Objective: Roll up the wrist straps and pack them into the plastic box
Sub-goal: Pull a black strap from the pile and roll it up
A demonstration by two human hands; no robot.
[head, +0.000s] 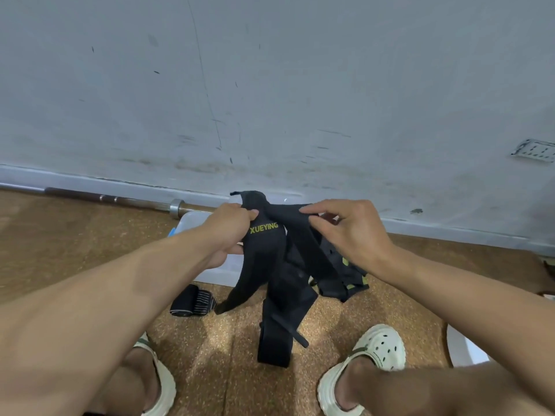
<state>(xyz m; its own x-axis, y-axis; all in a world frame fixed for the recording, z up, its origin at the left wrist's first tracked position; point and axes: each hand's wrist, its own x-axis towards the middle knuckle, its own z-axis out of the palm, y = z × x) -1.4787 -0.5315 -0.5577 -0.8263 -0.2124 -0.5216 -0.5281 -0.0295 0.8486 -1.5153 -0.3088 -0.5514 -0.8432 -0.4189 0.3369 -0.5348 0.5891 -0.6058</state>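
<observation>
Fingers of both hands are curled onto one black strap (270, 265), held up in the air between the knees and the wall. The left hand (231, 226) pinches it at the top, just beside the yellow-green lettering, thumb pressed against the cloth. The right hand (345, 232) pinches a fold of the same strap slightly to the right, at about the same height, fingertips (309, 210) on the upper edge.

Nearest the camera are two pale clogs (375, 349) on a cork-like floor (210, 355). Between them the strap's lower end hangs down. A second tail runs off to the lower left, and a bunched part with green marks sags to the right under the right hand.

So the strap lies below the fingers, its long axis close to vertical, with both hands at its top and nothing yet wound. Neither hand is clearly nearer; the left holds the labelled end, which looks like the natural start for a roll. Rolling probably calls for one hand to keep that end while the other feeds the hanging length upward, and the tangle of tails may need sorting first.

Just left of the hanging strap lies a roll (192, 303), black with pale stripes, on the floor and outside the box (192, 220). The box is clear plastic and sits behind the hands, largely hidden by them. Past it a barbell (120, 199) lies along the foot of a scuffed wall (270, 85).
</observation>
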